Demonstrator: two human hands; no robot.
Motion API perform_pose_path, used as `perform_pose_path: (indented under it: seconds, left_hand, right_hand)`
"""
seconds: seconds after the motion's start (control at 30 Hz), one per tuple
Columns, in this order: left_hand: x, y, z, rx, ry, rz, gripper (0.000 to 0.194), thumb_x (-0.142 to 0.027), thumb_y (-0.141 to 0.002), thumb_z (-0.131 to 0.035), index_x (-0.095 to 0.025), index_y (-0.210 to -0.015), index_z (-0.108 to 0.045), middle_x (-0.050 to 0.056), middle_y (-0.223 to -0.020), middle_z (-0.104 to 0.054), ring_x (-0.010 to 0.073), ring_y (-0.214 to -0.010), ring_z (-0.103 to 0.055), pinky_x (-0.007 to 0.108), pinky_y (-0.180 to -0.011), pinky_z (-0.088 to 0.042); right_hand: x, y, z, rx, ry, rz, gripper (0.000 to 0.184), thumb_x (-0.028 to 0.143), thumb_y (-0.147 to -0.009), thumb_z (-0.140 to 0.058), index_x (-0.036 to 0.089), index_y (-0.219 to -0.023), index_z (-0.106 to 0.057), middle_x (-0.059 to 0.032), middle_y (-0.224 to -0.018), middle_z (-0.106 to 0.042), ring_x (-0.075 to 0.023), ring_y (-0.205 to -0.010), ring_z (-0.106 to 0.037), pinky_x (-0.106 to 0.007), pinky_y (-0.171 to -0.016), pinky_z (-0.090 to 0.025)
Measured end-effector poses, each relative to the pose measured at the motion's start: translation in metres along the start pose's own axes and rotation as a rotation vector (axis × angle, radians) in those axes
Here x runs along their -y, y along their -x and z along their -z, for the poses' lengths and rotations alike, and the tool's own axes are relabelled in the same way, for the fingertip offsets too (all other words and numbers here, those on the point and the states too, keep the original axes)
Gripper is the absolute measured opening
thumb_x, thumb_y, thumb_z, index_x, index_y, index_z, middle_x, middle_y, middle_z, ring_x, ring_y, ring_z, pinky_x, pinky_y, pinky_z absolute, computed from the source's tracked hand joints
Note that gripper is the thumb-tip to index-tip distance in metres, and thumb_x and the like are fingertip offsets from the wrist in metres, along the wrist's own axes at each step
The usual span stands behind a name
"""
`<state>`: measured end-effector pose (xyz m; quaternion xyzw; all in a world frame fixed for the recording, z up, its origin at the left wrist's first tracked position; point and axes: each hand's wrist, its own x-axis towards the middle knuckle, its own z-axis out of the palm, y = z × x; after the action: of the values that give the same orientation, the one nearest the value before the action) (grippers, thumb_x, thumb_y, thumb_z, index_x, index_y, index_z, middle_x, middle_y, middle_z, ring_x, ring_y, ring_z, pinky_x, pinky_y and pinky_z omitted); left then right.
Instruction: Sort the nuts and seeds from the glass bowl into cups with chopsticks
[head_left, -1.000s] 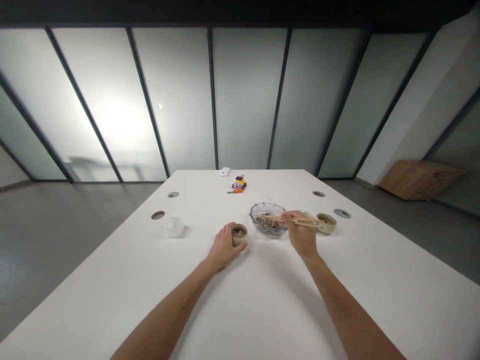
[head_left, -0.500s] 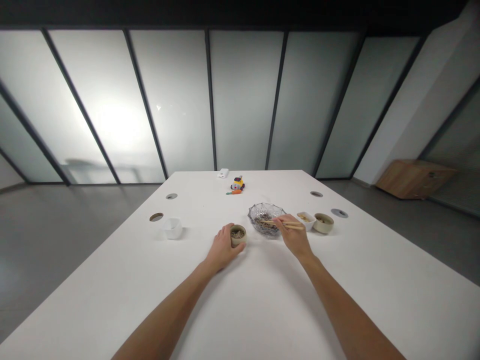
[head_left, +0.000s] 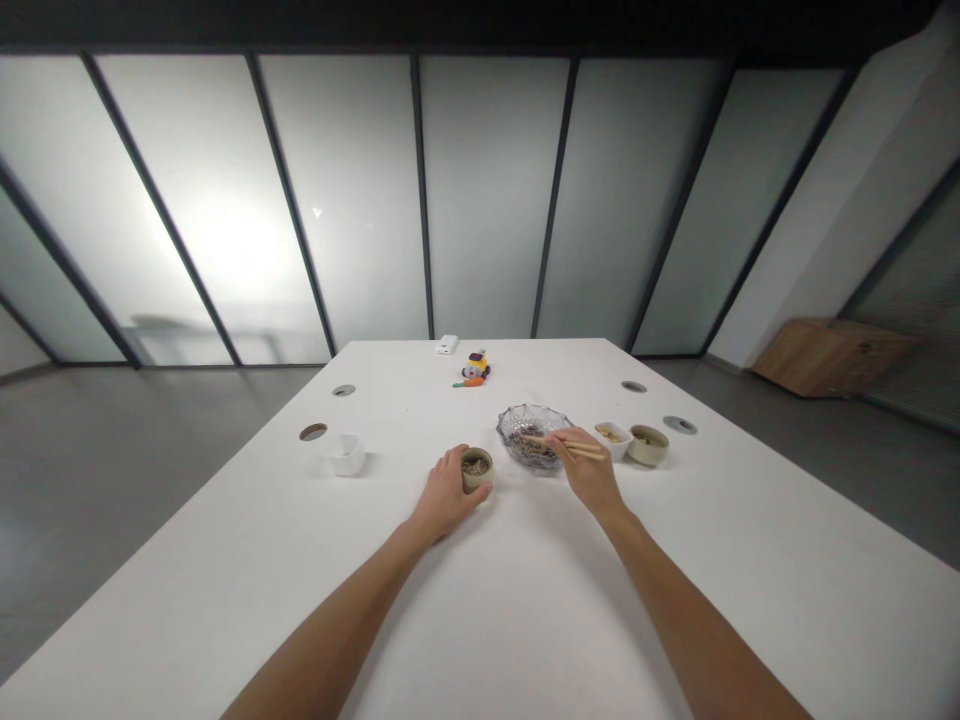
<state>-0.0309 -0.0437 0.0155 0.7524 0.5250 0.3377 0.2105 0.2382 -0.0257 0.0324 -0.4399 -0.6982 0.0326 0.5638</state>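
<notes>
Chopsticks (head_left: pixel 537 440) in right grip (head_left: pixel 589 476) over glass bowl (head_left: pixel 516 420)

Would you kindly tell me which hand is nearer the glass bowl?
The right hand, at the right rim of the glass bowl, holding chopsticks. The left hand is left of the bowl, gripping a small cup.
</notes>
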Motion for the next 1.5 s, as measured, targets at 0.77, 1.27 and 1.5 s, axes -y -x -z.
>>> perform_pose_path:
  seconds: [0.77,1.27,1.5]
  left_hand:
    - [-0.001,0.001,0.001,-0.01,0.004,-0.011,0.065,-0.034,-0.083,-0.076,-0.02,-0.14,-0.05,0.015,-0.14,-0.062,0.0321,-0.13,-0.059,0.047,-0.113,-0.045]
    - [0.0,0.0,0.0,-0.003,0.002,0.001,0.064,-0.033,-0.083,-0.075,-0.021,-0.141,-0.05,0.014,-0.141,-0.061,0.0315,-0.132,-0.058,0.045,-0.114,-0.043]
    - [0.0,0.001,0.001,0.0,0.015,0.001,0.065,-0.035,-0.083,-0.075,-0.021,-0.142,-0.05,0.015,-0.143,-0.06,0.0321,-0.133,-0.057,0.047,-0.115,-0.042]
  right_hand:
    - [0.029,-0.009,-0.007,-0.014,-0.54,-0.427,0.048,0.072,-0.08,-0.073,0.024,-0.08,-0.072,-0.007,-0.083,-0.076,-0.0266,-0.07,-0.073,-0.046,-0.071,-0.066]
    - [0.012,-0.006,0.003,0.015,0.059,-0.049,0.057,0.072,-0.099,-0.048,0.024,-0.08,-0.073,-0.0073,-0.078,-0.074,-0.0244,-0.076,-0.068,-0.038,-0.075,-0.056]
    - [0.013,-0.005,0.005,0.032,0.001,-0.093,0.052,0.069,-0.097,-0.054,0.025,-0.079,-0.074,-0.0071,-0.079,-0.075,-0.0244,-0.077,-0.069,-0.038,-0.075,-0.056]
